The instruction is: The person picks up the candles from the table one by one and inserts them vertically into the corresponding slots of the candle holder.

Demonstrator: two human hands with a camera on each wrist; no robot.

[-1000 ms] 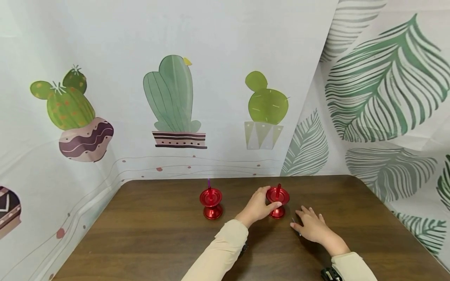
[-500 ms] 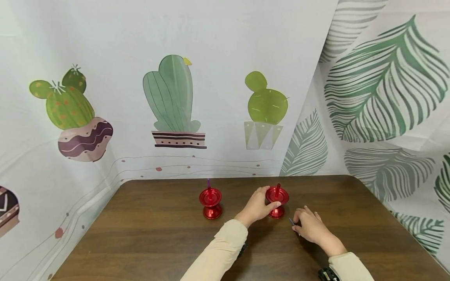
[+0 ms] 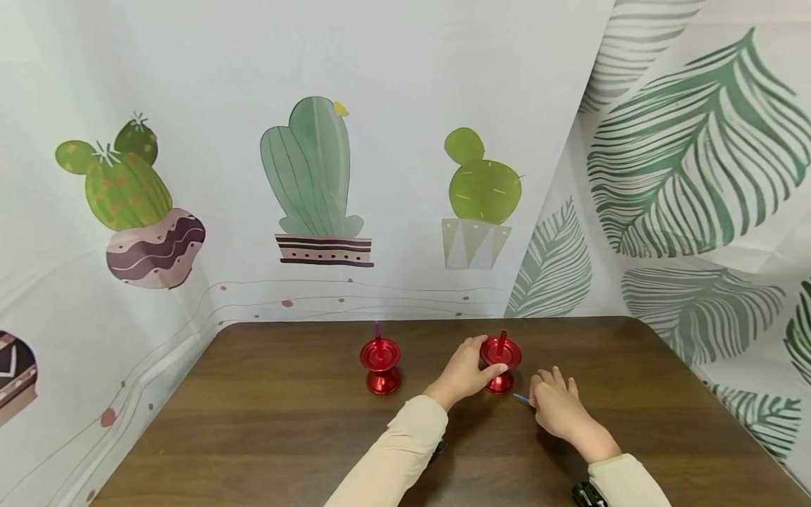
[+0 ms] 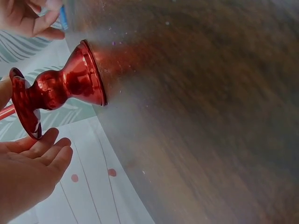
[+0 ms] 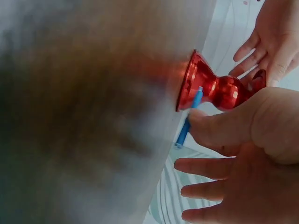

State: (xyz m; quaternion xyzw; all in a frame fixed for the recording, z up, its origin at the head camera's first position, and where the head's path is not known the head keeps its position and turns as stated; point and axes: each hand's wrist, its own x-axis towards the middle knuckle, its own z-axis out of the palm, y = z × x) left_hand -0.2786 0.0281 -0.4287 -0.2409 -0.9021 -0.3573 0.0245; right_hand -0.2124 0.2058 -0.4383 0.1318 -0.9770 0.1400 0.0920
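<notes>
A shiny red candle holder (image 3: 500, 384) stands upright on the table, a short red tube rising from its dish. My left hand (image 3: 464, 373) grips the dish rim from the left, thumb in front and fingers behind; the left wrist view shows the fingers (image 4: 49, 151) at the rim. Just right of the holder, my right hand (image 3: 560, 407) pinches a thin blue candle (image 5: 195, 99) between thumb and index finger, the other fingers extended. The candle's free end points left toward the holder's base, close to the tabletop.
A second red candle holder (image 3: 383, 381) with a thin purple candle (image 3: 377, 329) upright in it stands to the left. The brown wooden table (image 3: 266, 422) meets a white wall cloth (image 3: 399, 176) printed with cacti and leaves.
My right hand has closed thumb and index finger on the blue candle, whose visible end has swung left toward the holder. My left hand and both holders have stayed in place.
</notes>
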